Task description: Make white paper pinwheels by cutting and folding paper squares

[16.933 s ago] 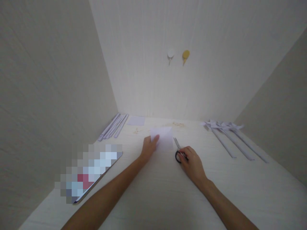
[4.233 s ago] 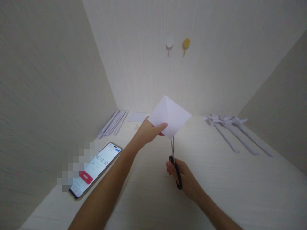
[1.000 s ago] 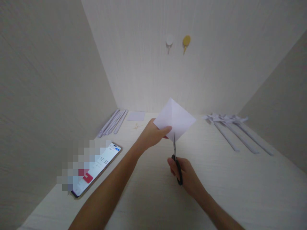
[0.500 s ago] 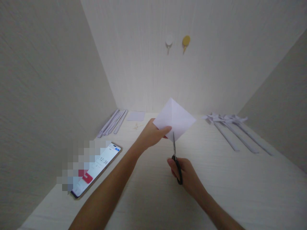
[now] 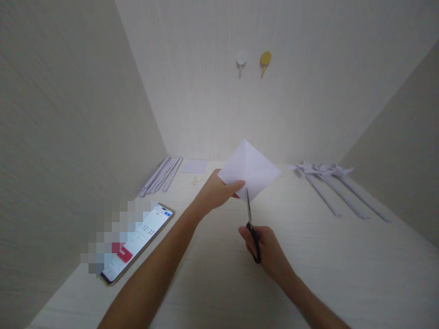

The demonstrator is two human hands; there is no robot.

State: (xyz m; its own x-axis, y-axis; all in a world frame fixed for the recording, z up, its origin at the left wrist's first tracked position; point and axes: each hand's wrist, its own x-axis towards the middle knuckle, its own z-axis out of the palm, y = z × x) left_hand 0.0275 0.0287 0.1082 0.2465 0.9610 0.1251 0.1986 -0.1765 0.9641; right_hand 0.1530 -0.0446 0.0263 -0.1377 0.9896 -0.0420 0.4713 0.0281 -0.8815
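Note:
My left hand [image 5: 214, 194] is closed on a white square sheet of paper [image 5: 250, 169], held up above the table like a diamond, with a crease running down its middle. My right hand [image 5: 267, 251] grips black-handled scissors [image 5: 252, 233]. Their blades point upward and meet the paper's lowest corner, right beside my left thumb.
A phone [image 5: 137, 242] with a running timer lies at the left on the pale table [image 5: 343, 274]. Rolled paper sticks [image 5: 161, 176] and a small white sheet [image 5: 194, 166] lie at the back left. Paper pinwheels on sticks [image 5: 329, 183] lie at the right. Two hooks [image 5: 253, 61] are on the back wall.
Over the last second both hands have stayed almost still, the scissor tips keeping at the paper's lower corner. Earlier the paper lay on the table and the scissors were beside it.

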